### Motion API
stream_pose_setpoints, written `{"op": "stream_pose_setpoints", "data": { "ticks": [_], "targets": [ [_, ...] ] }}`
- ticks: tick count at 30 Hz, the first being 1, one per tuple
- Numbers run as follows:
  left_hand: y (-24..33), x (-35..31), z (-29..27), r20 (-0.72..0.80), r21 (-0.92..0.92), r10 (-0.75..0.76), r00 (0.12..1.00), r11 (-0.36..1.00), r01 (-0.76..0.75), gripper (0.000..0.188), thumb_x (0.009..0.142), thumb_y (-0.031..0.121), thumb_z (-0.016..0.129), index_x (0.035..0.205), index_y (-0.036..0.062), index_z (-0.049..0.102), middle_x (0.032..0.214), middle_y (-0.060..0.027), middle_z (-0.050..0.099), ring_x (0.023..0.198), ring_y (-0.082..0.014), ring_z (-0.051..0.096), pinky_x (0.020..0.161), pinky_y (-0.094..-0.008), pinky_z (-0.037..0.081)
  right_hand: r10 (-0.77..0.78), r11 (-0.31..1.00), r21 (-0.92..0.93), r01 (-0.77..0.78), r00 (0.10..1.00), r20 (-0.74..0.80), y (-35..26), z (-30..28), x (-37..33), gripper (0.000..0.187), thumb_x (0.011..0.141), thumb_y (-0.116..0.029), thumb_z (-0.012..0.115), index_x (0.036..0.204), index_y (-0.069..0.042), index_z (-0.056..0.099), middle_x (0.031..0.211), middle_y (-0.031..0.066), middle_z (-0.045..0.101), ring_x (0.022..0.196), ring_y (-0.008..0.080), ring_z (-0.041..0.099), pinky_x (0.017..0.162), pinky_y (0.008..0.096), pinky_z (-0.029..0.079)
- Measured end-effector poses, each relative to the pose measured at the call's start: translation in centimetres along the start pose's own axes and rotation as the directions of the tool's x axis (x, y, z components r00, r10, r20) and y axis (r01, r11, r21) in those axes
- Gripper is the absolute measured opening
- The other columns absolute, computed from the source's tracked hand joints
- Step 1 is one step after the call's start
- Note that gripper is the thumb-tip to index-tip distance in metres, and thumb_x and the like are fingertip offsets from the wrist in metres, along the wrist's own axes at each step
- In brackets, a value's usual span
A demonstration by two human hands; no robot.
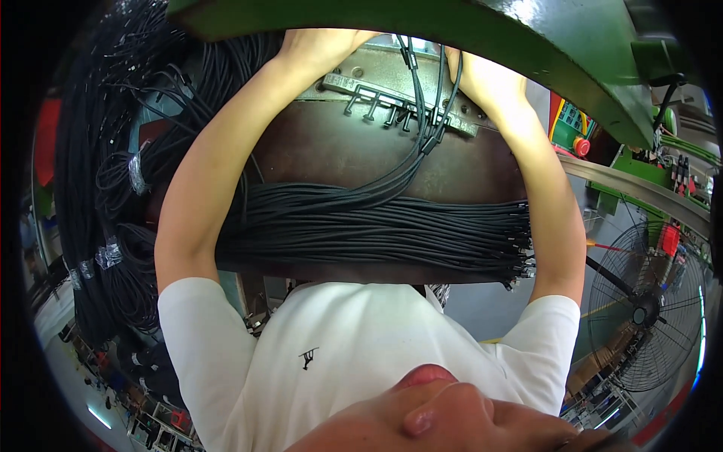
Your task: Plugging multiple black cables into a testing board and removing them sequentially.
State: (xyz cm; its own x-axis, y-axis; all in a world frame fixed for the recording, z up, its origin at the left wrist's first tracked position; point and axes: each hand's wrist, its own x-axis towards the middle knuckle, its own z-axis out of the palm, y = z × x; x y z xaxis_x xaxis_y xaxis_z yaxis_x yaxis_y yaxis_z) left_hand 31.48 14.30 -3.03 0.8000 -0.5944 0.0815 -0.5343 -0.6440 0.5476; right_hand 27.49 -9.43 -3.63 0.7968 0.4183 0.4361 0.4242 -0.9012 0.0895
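My left hand (320, 45) reaches in under a green machine frame (482, 34), which hides its fingers. On the other side, beside several black cables (439, 83), is my right hand (486, 74); the frame covers its fingertips too. These cables run down past a metal bar (361, 89) with small clamp screws and curve left. Whether either hand grips a cable cannot be made out. A thick bundle of black cables (361, 233) lies across the brown work surface (324, 147) close to my body, its connector ends on the right.
More black cables (83, 173) hang in a dense mass at the left, some tied with silvery wrap (137, 175). To the right are a red push button (581, 146) on a green box, a metal rail (640, 186) and a caged fan (644, 309).
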Motion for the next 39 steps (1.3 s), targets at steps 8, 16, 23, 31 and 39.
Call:
{"op": "stream_pose_setpoints", "data": {
  "ticks": [8,16,23,31,39],
  "targets": [
    [-0.8,-0.2,0.5,-0.092,0.134,0.074,0.993,0.989,-0.062,0.028,0.093,0.022,0.053,0.111,0.0011,0.058,0.106,-0.0126,0.062,0.091,-0.028,0.058,0.086,-0.037,0.046,0.008,0.986,0.168,0.015,0.991,-0.136,2.6,1.1,-0.9,0.026,0.079,-0.03,0.071,0.085,-0.004,0.068,0.071,0.0122,0.064,0.062,0.0311,0.061,0.058,0.0409,0.049],
    [7.2,-11.5,-4.2,-0.015,-0.642,-0.269,0.963,0.741,0.198,0.043,0.093,0.021,0.053,0.13,-0.0003,0.05,0.134,-0.0157,0.052,0.12,-0.0301,0.053,0.1,-0.036,0.041,0.322,0.84,0.48,-0.255,0.945,-0.062,-0.6,-10.3,-10.1,0.042,0.089,-0.025,0.061,0.121,0.002,0.055,0.119,0.0196,0.059,0.111,0.0313,0.057,0.093,0.0387,0.045],
    [6.7,-34.1,6.1,0.445,0.09,-0.474,0.76,0.868,0.488,0.033,0.085,0.014,0.057,0.115,-0.0011,0.059,0.117,-0.0228,0.058,0.111,-0.037,0.054,0.098,-0.0429,0.04,0.936,0.203,0.275,-0.94,0.268,0.228,-4.1,-12.1,-37.1,0.042,0.092,-0.011,0.051,0.132,0.002,0.041,0.127,0.0117,0.048,0.114,0.0216,0.046,0.101,0.0353,0.034],
    [1.6,-37.9,11.0,0.051,0.211,-0.419,0.906,0.892,0.4,0.038,0.086,0.019,0.056,0.12,0.0017,0.059,0.123,-0.021,0.056,0.116,-0.0367,0.051,0.103,-0.0427,0.036,0.653,0.24,0.414,-0.878,0.462,0.601,-9.5,-4.4,-39.3,0.042,0.089,-0.01,0.057,0.129,0.001,0.048,0.129,0.0136,0.052,0.12,0.0264,0.047,0.104,0.0365,0.034],
    [2.6,-35.4,10.7,0.039,0.068,-0.511,0.859,0.859,0.508,0.037,0.084,0.013,0.058,0.119,0.0002,0.058,0.121,-0.0217,0.057,0.114,-0.0374,0.051,0.1,-0.0431,0.038,0.669,0.444,0.41,-0.796,0.599,0.439,-9.6,-5.4,-38.3,0.036,0.087,-0.009,0.059,0.122,0.001,0.054,0.121,0.0123,0.057,0.111,0.0261,0.052,0.098,0.0367,0.039]
  ]
}}
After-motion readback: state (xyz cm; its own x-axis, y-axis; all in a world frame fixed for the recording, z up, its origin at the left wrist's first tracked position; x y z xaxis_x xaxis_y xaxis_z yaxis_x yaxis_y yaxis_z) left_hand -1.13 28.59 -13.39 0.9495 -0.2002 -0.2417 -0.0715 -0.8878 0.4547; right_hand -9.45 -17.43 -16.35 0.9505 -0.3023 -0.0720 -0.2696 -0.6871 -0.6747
